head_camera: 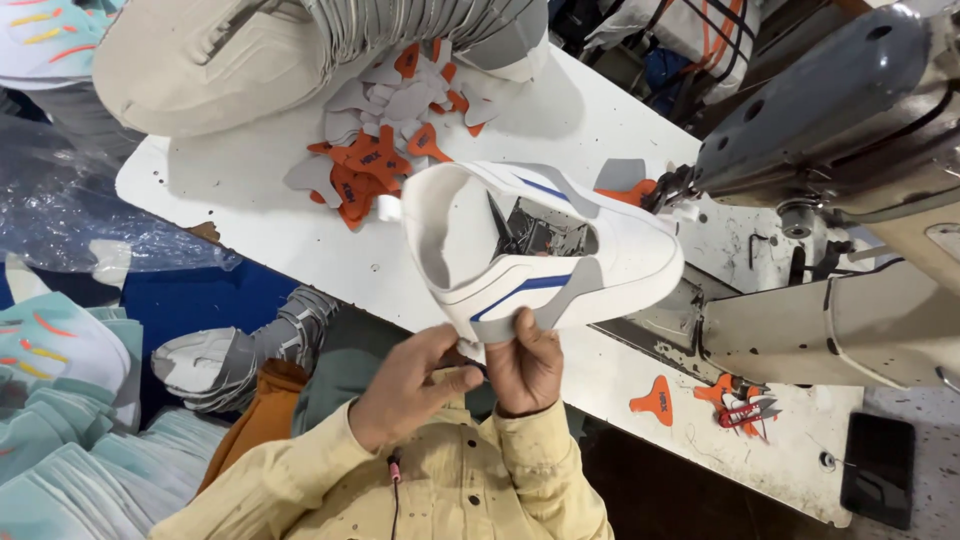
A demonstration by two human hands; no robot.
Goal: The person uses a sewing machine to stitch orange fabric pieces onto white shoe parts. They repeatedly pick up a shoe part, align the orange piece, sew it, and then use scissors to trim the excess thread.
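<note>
I hold a white shoe upper [610,265] with a blue stripe and grey patches up over the white worktable [250,200]. My right hand [527,368] pinches its lower edge at the grey patch. Just beside it, my left hand [412,388] has its fingertips on the same edge near the heel end. The upper's opening faces me and shows a grey lining inside. Its toe end reaches toward the needle area of the sewing machine [830,110] on the right.
A heap of small orange and grey cut pieces [385,150] lies on the table beyond the upper, with stacked grey uppers [420,30] behind. Near the front edge on the right are a lone orange piece [652,400], red-handled snips [742,412] and a black phone [878,468]. Teal and white shoe parts [60,400] pile up at the left.
</note>
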